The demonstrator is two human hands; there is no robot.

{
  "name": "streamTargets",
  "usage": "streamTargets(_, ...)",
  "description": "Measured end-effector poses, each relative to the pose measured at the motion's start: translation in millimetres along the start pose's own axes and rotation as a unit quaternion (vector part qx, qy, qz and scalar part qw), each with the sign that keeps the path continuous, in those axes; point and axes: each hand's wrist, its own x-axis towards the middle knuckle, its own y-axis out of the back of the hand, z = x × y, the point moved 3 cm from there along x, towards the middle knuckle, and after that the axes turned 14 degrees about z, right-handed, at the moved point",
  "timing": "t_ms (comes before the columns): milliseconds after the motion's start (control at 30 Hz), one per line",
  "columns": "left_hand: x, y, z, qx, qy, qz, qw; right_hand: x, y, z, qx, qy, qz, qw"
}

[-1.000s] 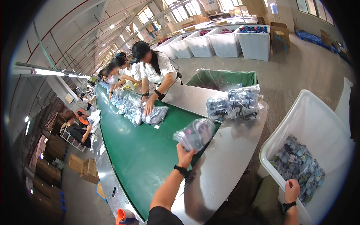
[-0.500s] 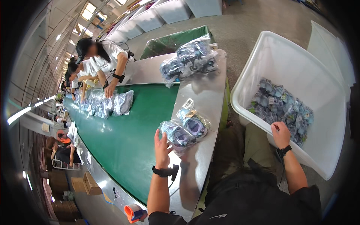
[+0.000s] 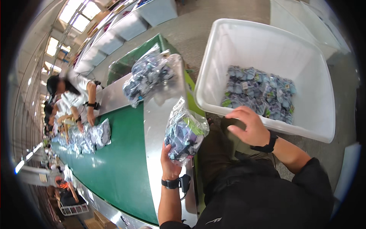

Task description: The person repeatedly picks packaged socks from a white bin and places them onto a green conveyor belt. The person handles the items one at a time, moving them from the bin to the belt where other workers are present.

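Note:
My left hand (image 3: 170, 165) grips the lower end of a clear plastic bag (image 3: 185, 133), lifted above the metal table edge. Inside are blue and lilac pieces that look like small shoes, and a green patch shows through the film. My right hand (image 3: 249, 126) hangs empty over the near rim of a big white bin (image 3: 263, 32), thumb and fingers apart. Similar small bags (image 3: 259, 89) cover the bin's floor. A larger clear bag of blue-grey items (image 3: 148, 74) lies at the table's far corner.
A green conveyor belt (image 3: 122, 160) runs off to the left beside the metal tabletop (image 3: 162, 110). Silvery bags (image 3: 85, 137) lie on it, where co-workers (image 3: 72, 91) reach in. Behind the table stands a green-lined container (image 3: 164, 42); more white bins (image 3: 156, 13) line the back.
My left hand has taken hold of the bag and raised it off the table. My right hand has moved left along the bin's rim and opened. The whole view has turned to the right.

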Motion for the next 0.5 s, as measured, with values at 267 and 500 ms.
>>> streamTargets(267, -41.2, -63.0, -25.0, 0.105, -0.144, -0.029, 0.984, 6.1, -24.6, -23.0, 0.196, -0.214, -0.144, 0.946)
streamTargets(500, -57.6, -70.1, -35.2, 0.127, -0.165, -0.029, 0.978, -16.2, -28.5, -2.0, 0.393, -0.366, -0.150, 0.830)
